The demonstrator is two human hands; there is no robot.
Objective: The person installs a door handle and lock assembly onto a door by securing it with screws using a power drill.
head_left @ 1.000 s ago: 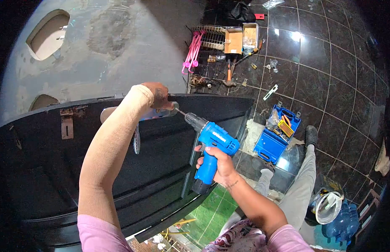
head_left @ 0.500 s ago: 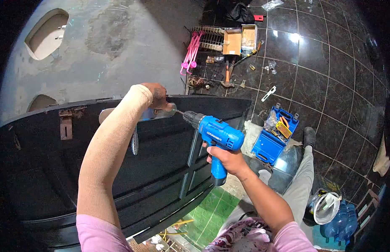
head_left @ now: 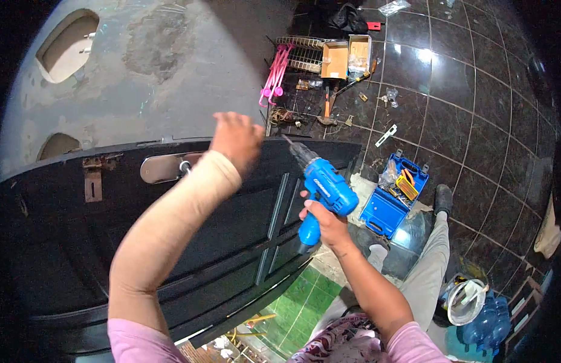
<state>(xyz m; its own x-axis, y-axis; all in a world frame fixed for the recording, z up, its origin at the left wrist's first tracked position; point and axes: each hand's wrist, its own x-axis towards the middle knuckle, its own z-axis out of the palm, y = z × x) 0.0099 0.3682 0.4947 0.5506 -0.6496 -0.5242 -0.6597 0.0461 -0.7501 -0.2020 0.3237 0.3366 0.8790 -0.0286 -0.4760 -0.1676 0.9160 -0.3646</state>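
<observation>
A blue cordless drill [head_left: 329, 184] is gripped in my right hand [head_left: 327, 224]. Its chuck and thin bit point up and left, apart from the dark panelled door [head_left: 214, 236]. My left hand [head_left: 237, 142] is raised over the door's edge, slightly blurred, its fingers apart and nothing visible in them. Below my left wrist, a metal door handle plate [head_left: 162, 169] lies along the door; my beige-sleeved forearm hides its right part. A rusty metal bracket [head_left: 94, 184] is fixed farther left on the door.
An open blue toolbox [head_left: 384, 212] with tools sits on the dark tiled floor [head_left: 456, 127]. Behind it lie a hammer [head_left: 327, 107], open cardboard boxes [head_left: 335, 59], a pale metal plate [head_left: 386, 135] and pink hangers [head_left: 279, 72]. A white bucket [head_left: 466, 302] stands at lower right.
My left hand has come off the handle plate and moved up and slightly right. The drill has swung away from the plate, to the right, its bit now pointing more upward.
</observation>
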